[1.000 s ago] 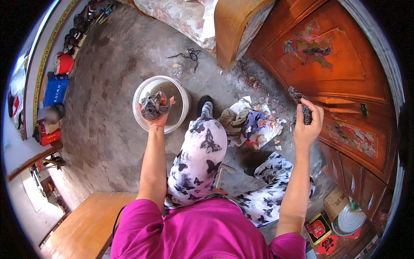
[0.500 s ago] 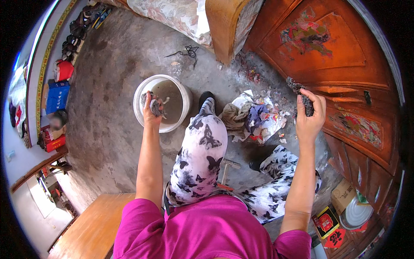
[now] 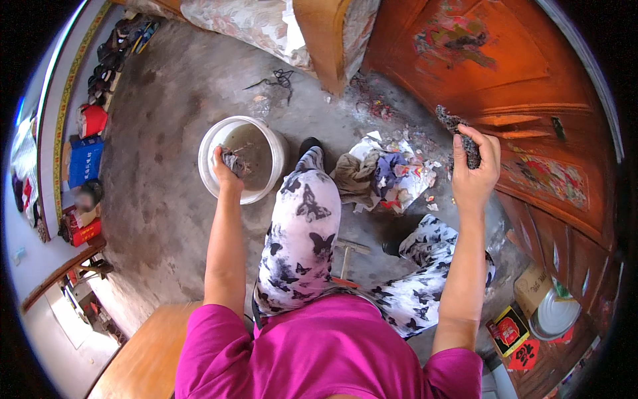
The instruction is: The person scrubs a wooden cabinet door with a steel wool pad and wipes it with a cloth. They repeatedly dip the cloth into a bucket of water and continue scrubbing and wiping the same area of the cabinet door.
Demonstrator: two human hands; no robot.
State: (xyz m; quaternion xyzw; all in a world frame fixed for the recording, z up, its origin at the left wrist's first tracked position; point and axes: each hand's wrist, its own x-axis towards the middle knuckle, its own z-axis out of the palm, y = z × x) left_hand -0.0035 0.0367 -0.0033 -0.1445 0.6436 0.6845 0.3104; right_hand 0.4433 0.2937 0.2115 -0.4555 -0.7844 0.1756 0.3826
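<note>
My left hand (image 3: 227, 174) is closed on a wet-looking grey rag (image 3: 235, 161) above the mouth of a white bucket (image 3: 207, 163), which holds murky water. Part of the rag is hidden by my palm and fingers. On the other side, my right hand (image 3: 476, 174) grips a dark grey, curly scrubber (image 3: 472, 151) between thumb and fingers. It is in front of an orange-brown wooden door panel (image 3: 525, 86) that carries patches of torn, colourful paper; whether the scrubber touches the wood I cannot tell.
Crumpled cloths (image 3: 355, 174) and paper scraps lie between my feet and the door. A scraper-like tool (image 3: 347, 256) rests on the floor below my knee. Beyond are a black cord (image 3: 282, 78) and a sofa (image 3: 249, 26); a wooden table (image 3: 143, 352) stands at lower left.
My left hand has turned over the bucket, and the rag's loose end no longer sticks out to the right. My right hand keeps nearly the same place. The whole view has shifted slightly.
</note>
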